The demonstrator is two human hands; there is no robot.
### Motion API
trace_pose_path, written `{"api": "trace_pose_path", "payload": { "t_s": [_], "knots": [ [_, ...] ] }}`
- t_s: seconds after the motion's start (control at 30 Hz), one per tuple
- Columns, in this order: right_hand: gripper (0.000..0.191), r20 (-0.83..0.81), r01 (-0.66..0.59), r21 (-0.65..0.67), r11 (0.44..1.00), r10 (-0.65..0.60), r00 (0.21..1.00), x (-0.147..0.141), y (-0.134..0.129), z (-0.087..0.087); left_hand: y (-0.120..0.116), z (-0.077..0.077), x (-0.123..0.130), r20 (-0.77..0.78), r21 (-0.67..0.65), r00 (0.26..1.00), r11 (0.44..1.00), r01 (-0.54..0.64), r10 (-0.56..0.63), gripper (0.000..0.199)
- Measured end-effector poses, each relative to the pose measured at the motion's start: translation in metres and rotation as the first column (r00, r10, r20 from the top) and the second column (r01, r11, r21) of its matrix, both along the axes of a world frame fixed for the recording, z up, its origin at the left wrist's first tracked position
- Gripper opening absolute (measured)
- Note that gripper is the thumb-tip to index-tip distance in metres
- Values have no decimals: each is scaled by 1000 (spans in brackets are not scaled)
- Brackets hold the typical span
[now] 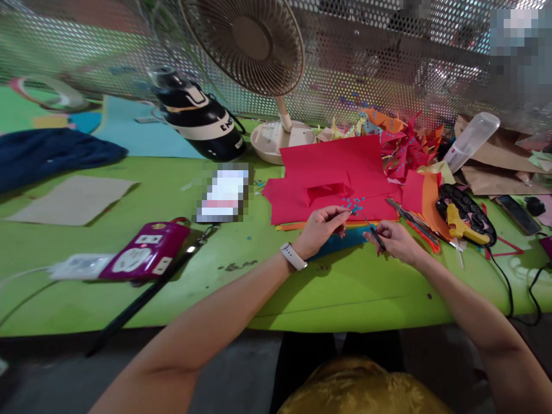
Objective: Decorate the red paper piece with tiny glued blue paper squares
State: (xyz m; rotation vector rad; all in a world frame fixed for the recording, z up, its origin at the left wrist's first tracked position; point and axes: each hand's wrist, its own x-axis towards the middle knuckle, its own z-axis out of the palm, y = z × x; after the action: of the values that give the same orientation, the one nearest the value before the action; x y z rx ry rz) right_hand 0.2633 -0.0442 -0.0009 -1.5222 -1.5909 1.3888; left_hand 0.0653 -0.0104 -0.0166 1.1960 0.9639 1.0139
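Observation:
My left hand [321, 227] is closed in a pinch over the front of the red paper sheets. A tiny blue paper piece [354, 211] shows at its fingertips. My right hand [394, 240] grips a thin tool with a dark handle [377, 237]; its slim metal tip points towards the left fingers, and its exact kind is unclear. Small blue bits [359, 201] lie scattered on the red paper [314, 167] just beyond both hands. Beneath the hands, a blue paper strip [340, 242] rests on the green table.
Right of the papers are a utility knife [416, 224], a yellow glue gun [466, 229] on a black tray and a clear bottle [472, 141]. Paper scraps [409, 144] pile behind. A fan [282, 135], black flask [207, 123], phone [223, 192] and purple power bank [149, 250] stand or lie leftward.

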Motion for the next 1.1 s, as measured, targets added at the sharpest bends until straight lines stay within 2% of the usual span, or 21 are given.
{"api": "trace_pose_path", "payload": {
  "t_s": [0.23, 0.53, 1.1],
  "knots": [
    [47, -5, -25, -18, 1000, 25, 1000, -1, -2, 4, 0, 1, 0, 38, 19, 997, 998, -60, 59, 28],
    [45, 50, -40, 27, 999, 39, 998, 0, -4, 0, -1, 0, 0, 22, 11, 1000, 1000, -10, 9, 27],
    [46, 99, -29, 44, 999, 24, 995, -1, -3, 2, -1, -1, 1, 11, -10, 1000, 1000, 5, -5, 27]
  ]
}}
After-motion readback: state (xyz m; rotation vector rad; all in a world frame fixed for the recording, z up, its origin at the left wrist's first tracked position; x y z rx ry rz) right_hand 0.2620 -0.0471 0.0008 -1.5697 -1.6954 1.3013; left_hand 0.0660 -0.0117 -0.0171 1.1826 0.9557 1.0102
